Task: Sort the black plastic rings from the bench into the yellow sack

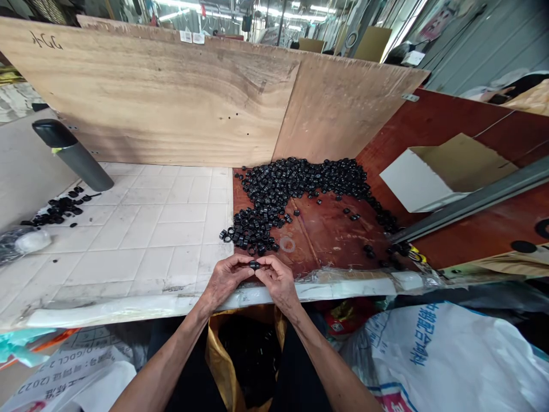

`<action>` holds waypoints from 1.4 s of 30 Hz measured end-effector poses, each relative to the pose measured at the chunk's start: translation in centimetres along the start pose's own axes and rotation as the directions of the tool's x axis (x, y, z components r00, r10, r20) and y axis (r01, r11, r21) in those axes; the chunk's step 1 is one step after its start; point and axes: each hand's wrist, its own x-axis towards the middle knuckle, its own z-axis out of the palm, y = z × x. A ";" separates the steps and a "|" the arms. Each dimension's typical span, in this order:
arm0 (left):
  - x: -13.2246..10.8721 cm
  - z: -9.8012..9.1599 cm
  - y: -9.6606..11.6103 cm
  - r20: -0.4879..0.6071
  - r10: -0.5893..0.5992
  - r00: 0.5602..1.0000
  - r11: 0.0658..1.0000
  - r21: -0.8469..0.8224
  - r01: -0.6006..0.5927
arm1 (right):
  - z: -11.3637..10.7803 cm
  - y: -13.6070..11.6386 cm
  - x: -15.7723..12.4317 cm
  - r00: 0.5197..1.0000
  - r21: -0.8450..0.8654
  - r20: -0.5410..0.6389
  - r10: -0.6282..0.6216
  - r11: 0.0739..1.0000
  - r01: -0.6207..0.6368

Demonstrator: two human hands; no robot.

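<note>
A small black ring-shaped part is pinched between both hands just above the table's front edge. My left hand grips it from the left with thumb and fingertips. From the right, my right hand holds the same part, its fingers closed. Behind the hands spreads a large heap of similar black rings on the red-brown board, its near end close to my fingertips. Below, between the knees, a yellow sack hangs open with many dark pieces inside.
Wooden panels wall off the back. A grey bottle leans at the left near scattered black pieces. On the right are an open carton, a metal bar and a white printed sack.
</note>
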 end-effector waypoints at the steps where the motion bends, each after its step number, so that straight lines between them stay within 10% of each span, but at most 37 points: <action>1: -0.1 0.0 -0.1 -0.011 0.061 0.998 0.997 0.054 -0.060 | 0.0 0.1 0.0 0.999 0.017 0.000 0.036 0.999 -0.036; 12: -0.1 -0.1 -0.4 0.017 0.292 0.956 0.927 0.239 -0.288 | -0.5 -0.2 0.4 0.983 0.069 0.056 0.172 0.982 -0.176; 25: 0.2 -0.1 -0.3 0.042 -0.160 0.986 0.979 -0.120 0.164 | -0.1 -0.5 -0.1 0.962 -0.184 -0.026 -0.271 0.947 0.262; 34: -0.2 0.3 0.1 0.069 0.181 0.981 0.980 0.065 -0.186 | 0.2 0.2 -0.6 0.995 -0.227 -0.067 -0.070 0.972 0.053; 42: -0.2 0.4 -0.2 -0.021 0.125 0.992 0.992 0.021 -0.125 | 0.2 -1.3 -0.6 0.998 -0.301 -0.026 -0.058 0.952 0.048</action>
